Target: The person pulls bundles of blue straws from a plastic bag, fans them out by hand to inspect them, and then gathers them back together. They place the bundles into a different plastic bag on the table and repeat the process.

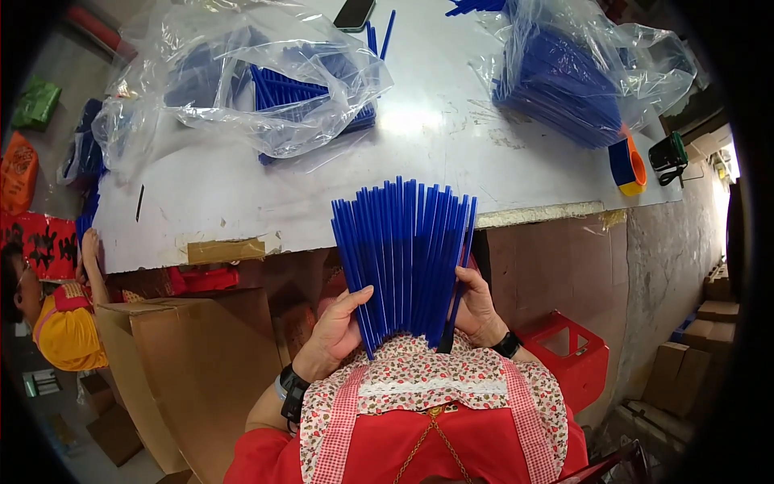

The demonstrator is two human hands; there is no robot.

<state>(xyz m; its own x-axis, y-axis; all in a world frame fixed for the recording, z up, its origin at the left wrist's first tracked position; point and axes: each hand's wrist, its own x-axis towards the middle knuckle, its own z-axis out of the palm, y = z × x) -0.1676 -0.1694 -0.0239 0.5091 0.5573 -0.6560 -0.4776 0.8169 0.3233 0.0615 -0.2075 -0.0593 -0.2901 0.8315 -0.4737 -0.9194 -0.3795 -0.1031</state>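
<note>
Blue sticks (403, 258): one thick bunch in front of the apron (330, 403), fanned so that the upper ends spread wider than the lower; their uneven tops suggest a loose, unbound bunch.
Left hand (340, 324): gripping the bunch low on its left side, thumb across the front; this probably keeps the outer sticks from slipping away.
Right hand (479, 310): gripping the opposite side, thumb at the edge; the two hands seem to act as side walls, squeezing inward.
Lower ends: close by the apron, perhaps braced against it; I cannot tell whether they touch.
Table (443, 153): beyond the hands; the upper ends overlap its near edge in the view, though contact is unclear.
Left bag (314, 133): clear plastic around more blue sticks, its mouth loose, likely for easy reaching.
Right bag (653, 77): clear plastic partly over a big stack of sticks, which it presumably keeps together.
Tape roll (629, 168): at the table's right end, beside the stack, perhaps parked there to stay handy.
Phone (355, 14): at the far side, well apart from the hands, probably out of the way.
Cardboard box (210, 363): below the table's edge, left of the person.
Red stool (592, 351): at the person's right side.
Co-worker (68, 335): far left, in yellow, one hand near the table's corner.
</note>
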